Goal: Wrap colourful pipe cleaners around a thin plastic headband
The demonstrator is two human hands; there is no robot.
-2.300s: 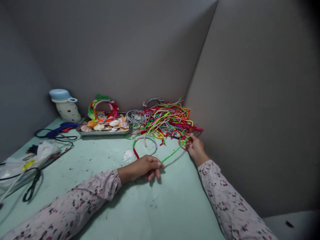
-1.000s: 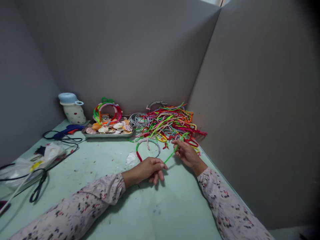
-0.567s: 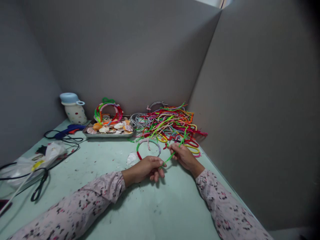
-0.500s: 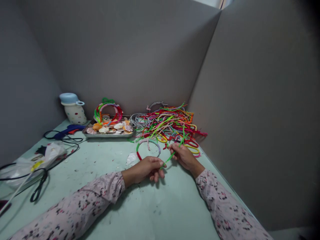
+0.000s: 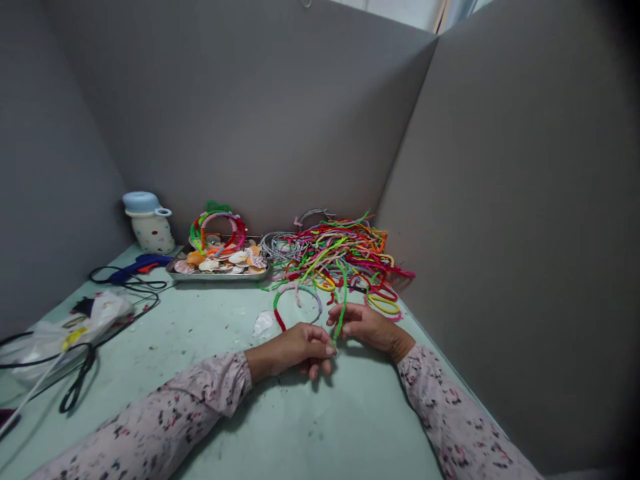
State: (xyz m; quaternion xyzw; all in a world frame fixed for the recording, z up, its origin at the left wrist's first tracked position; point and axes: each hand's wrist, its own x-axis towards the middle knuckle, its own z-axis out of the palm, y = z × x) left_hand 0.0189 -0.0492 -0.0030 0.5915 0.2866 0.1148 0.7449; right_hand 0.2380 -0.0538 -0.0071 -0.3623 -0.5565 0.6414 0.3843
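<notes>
Over the pale green tabletop, a person in floral sleeves works with 2 bare hands close together, right around the middle. The left hand pinches the near end of a fuzzy green stem between thumb and forefinger, the other fingers loosely curled below. The right hand sits just to the right, its fingers reaching in about the stem, some spread; I can't tell from here whether they press on it. From the left hand's pinch the stem rises past the right fingers, its far end in front of the big tangle of coloured stems.

Just beyond the left hand lies a wrapped headband in red, green, pink and purple, with a pink tail hanging inside its curve. A shiny whitish patch lies to its left. Near the right wrist, a yellow loop rests at the tangle's near edge.

Far left of centre, a metal tray carries shells and several finished-looking colourful hoops, with coiled grey wire just right of it. Farther left stand a blue-lidded bottle and, nearer, a plastic bag among black cables.
</notes>
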